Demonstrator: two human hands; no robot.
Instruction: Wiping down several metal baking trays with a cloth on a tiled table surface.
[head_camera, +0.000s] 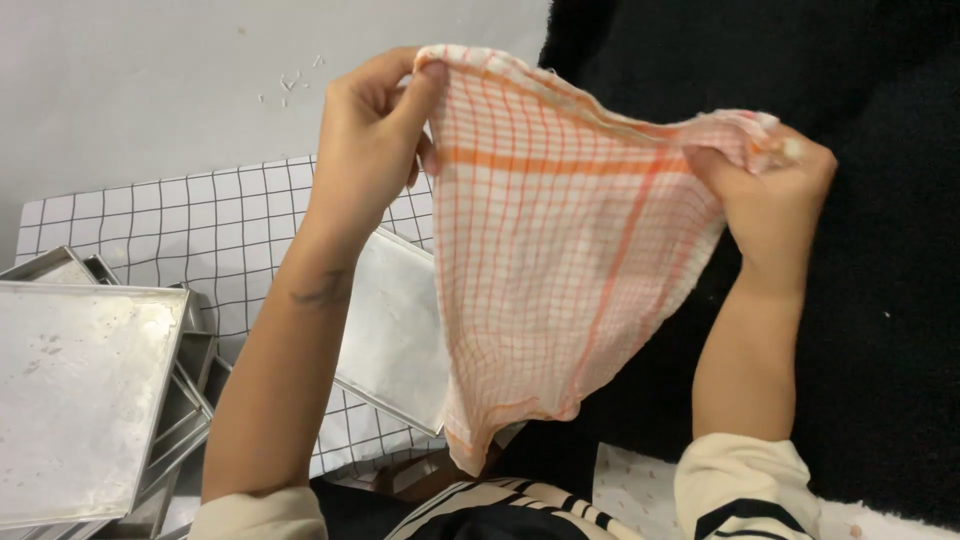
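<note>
A white cloth with an orange check pattern (550, 270) hangs stretched between both hands, its lower corner drooping toward my lap. My left hand (372, 140) pinches the cloth's upper left corner between thumb and fingers. My right hand (768, 190) grips the bunched upper right corner in a closed fist. Both arms are raised, and cream sleeves show at the bottom of the view.
A stack of metal baking trays (80, 390) lies at the lower left, one upturned on top. Another metal tray (395, 330) rests on a white mat with a black grid (200, 230), partly behind the cloth. A black fuzzy rug (880, 300) covers the right side; grey floor (150, 90) lies above.
</note>
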